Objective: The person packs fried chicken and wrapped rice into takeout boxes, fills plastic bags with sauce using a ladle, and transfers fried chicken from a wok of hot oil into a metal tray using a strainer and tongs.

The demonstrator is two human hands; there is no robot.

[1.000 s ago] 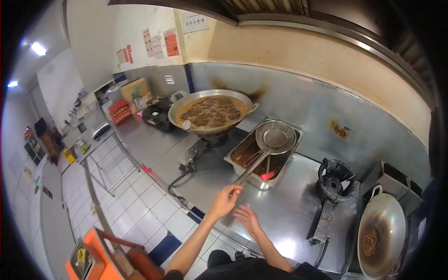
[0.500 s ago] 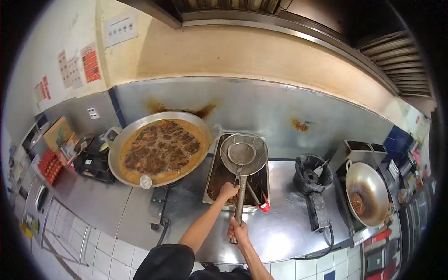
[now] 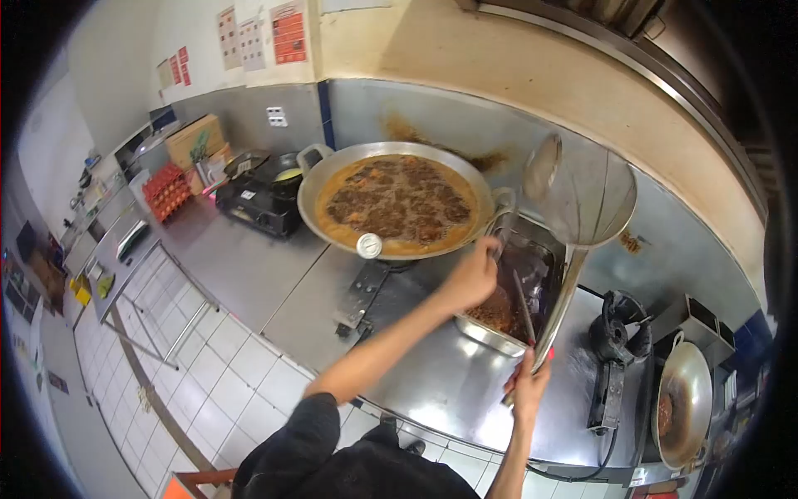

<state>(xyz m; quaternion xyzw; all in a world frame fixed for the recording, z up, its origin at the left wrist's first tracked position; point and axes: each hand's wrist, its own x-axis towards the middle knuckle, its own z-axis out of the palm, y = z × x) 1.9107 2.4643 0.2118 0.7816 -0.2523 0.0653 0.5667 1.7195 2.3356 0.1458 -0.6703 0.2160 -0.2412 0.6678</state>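
My left hand (image 3: 470,276) is closed around the handle of a small strainer (image 3: 544,166), which is lifted and blurred beside the large one. My right hand (image 3: 529,384) grips the long handle of a large wire-mesh strainer (image 3: 592,200), raised above the metal tray. That tray (image 3: 490,337) holds dark brown bits, and tongs (image 3: 524,303) with red ends lean in it. To the left, a wide wok (image 3: 309,204) is full of bubbling oil with dark brown pieces (image 3: 399,200) frying. A round dial thermometer (image 3: 369,245) sits at its near rim.
Right of the tray stands a black burner (image 3: 619,324), with a second wok (image 3: 686,399) holding some brown food beyond it. At left are a portable stove (image 3: 262,204), stacked red egg trays (image 3: 170,195) and a cardboard box (image 3: 195,141). A metal rack (image 3: 179,299) stands on the floor.
Both strainers have risen off the tray and the small one has separated from the large one. My hands have moved apart, and the view has turned left.
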